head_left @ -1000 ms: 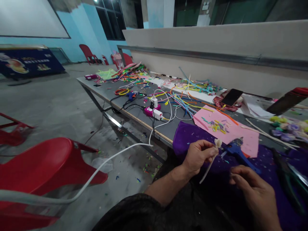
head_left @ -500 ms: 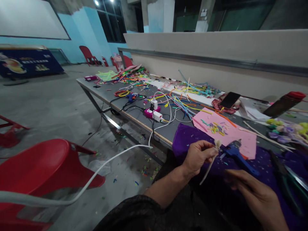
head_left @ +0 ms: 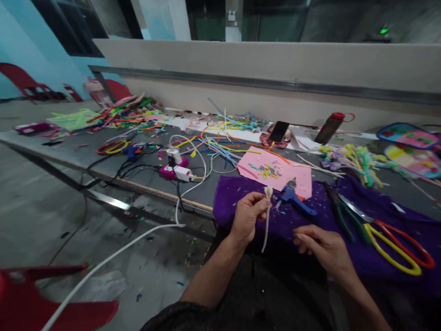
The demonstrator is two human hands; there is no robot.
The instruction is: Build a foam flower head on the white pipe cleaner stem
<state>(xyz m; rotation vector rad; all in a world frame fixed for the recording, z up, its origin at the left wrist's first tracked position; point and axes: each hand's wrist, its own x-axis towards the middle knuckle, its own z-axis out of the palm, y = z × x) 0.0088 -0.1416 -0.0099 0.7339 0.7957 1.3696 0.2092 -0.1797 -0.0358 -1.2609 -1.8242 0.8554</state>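
Note:
My left hand pinches a cream pipe cleaner just below its bunched, curled top, and the stem hangs down past the fingers. To the right and lower, my right hand is held above my lap with thumb and fingertips pressed together; whatever may be between them is hidden. A blue tool that looks like a glue gun lies on the purple cloth, just right of the pipe cleaner's top. Dark green-handled pliers and scissors with red and yellow handles rest farther right.
Pink foam sheet holds cut pipe cleaner bits. Behind lie loose pipe cleaners, a phone and a bottle. A power strip with cables sits left; a white cable hangs off the table edge. A red chair stands lower left.
The view has swung right, bringing the scissors and more bundles into sight. My left hand still holds the pipe cleaner, its stem now more upright. My right hand's fingertips now show pressed together.

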